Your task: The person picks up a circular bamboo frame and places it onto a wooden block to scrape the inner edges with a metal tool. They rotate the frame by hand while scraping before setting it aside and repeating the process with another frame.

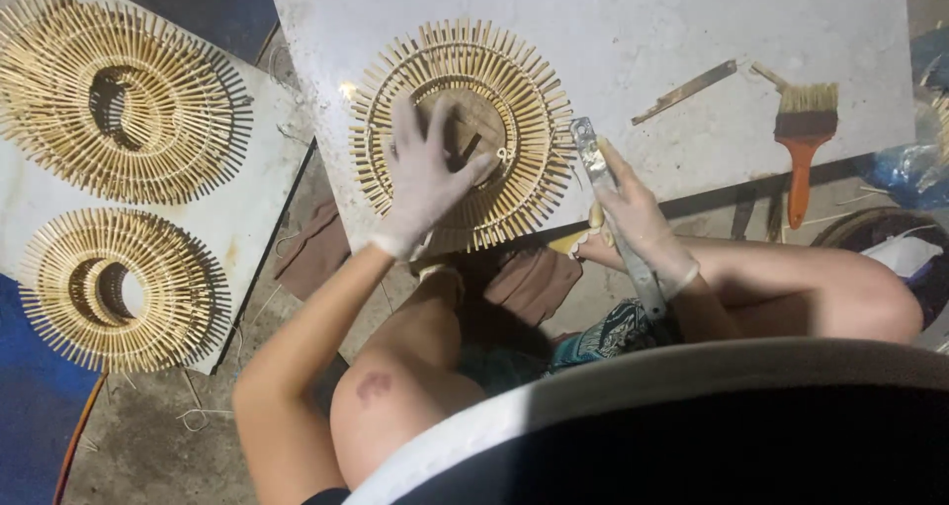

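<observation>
A round bamboo-stick disc (514, 80) with radiating sticks lies on the white board (643, 31) in front of me. My left hand (427, 174), in a white glove, rests flat on the disc's lower left part with fingers spread. My right hand (638, 213), also gloved, grips a long flat metal tool (613, 209) just right of the disc. The tool's upper end sits at the disc's right rim.
Two similar bamboo discs (119, 100) (119, 288) lie on a white board at the left. An orange-handled brush (803, 139) and a thin metal strip (684, 92) lie on the board at the right. My bare knees and brown cloth are below.
</observation>
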